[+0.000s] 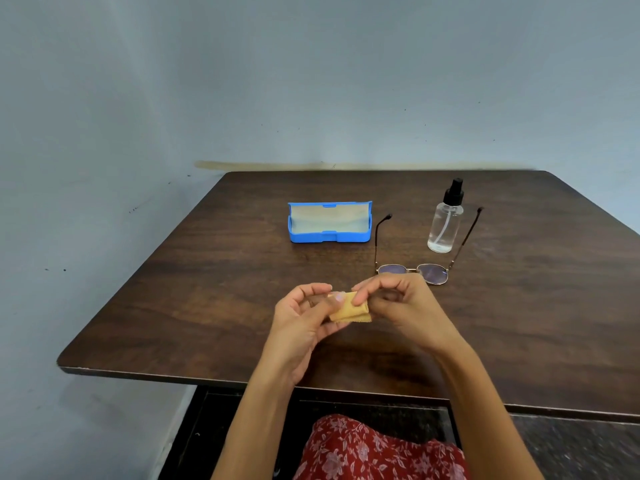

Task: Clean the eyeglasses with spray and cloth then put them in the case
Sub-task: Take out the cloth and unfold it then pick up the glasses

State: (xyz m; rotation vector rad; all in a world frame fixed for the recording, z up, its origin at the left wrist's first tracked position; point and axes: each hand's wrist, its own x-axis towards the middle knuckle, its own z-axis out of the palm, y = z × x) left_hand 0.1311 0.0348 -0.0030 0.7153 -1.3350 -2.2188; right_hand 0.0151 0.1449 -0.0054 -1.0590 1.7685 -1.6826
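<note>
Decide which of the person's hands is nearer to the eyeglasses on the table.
Right. The right hand sits just in front of the eyeglasses, almost overlapping the lenses. The left hand is farther off to the left, holding the other end of the yellow cloth.

Eyeglasses, spray bottle, cloth and open case on a dark wooden table.

Thin metal-framed eyeglasses (413, 271) lie unfolded, temples pointing away, with a clear black-capped spray bottle (444, 220) upright between the temples. A blue case (329, 222) stands open to their left. A folded yellow cloth (348, 307) is pinched between two hands.
</note>
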